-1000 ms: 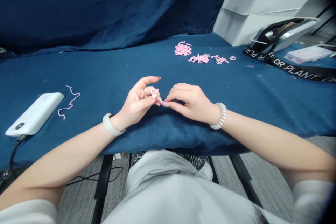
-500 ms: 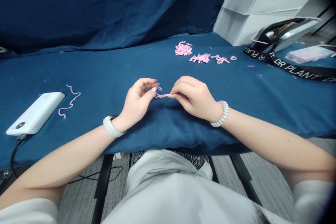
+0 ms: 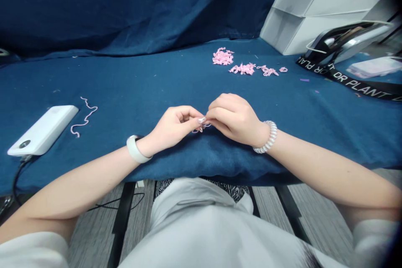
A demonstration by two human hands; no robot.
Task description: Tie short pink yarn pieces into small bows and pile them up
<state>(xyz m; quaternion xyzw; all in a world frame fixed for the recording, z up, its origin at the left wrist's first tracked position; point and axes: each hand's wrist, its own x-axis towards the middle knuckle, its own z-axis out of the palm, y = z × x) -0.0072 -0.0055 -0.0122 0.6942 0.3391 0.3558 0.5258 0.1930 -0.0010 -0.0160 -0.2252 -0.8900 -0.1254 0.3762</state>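
My left hand [image 3: 180, 126] pinches a short length of pink yarn [image 3: 205, 125] between thumb and forefinger. Right against it, fingertips touching or nearly so, my right hand [image 3: 235, 117] is closed on the same yarn. Most of the yarn is hidden by the fingers; a small loop shows below the left fingertips. Both hands are just above the near edge of the blue cloth. A loose strand of pink yarn [image 3: 85, 122] lies wavy on the cloth at the left.
Small piles of pink yarn loops [image 3: 222, 56] lie at the back, with a single loop [image 3: 283, 69] at their right end. A white power bank [image 3: 45, 130] with a black cable is at the left. At the right are a lettered black strap [image 3: 351, 81] and white boxes [image 3: 282, 29].
My left hand has moved right and slightly down, up to my right hand. The yarn stretch that showed between them is now mostly covered by fingers.
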